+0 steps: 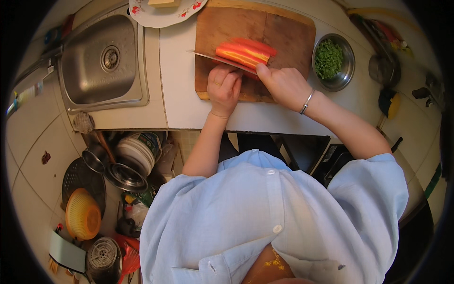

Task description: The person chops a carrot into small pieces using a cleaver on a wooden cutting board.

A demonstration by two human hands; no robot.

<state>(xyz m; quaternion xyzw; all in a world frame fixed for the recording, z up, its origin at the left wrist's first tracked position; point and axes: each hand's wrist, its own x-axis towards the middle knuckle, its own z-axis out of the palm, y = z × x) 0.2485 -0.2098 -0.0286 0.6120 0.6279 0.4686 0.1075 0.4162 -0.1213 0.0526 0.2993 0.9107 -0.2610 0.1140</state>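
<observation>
A wooden cutting board (291, 39) lies on the white counter. On it rest several long orange-red carrot slices (244, 51), side by side and slanting down to the right. My right hand (285, 87) grips a knife (223, 61), whose thin blade crosses the board to the left along the near side of the slices. Close by on the near side of the blade is my left hand (224, 88), its fingers curled at the board's near part. Bits of orange-red show beneath the blade; whether the left fingers press on a piece is hidden.
A steel bowl (349, 76) of chopped greens (328, 58) stands right of the board. At the upper left are a steel sink (99, 85) and a floral-rimmed plate (161, 21) holding a pale yellow block (164, 3). Pans, bowls and a yellow basket (83, 213) sit at the lower left.
</observation>
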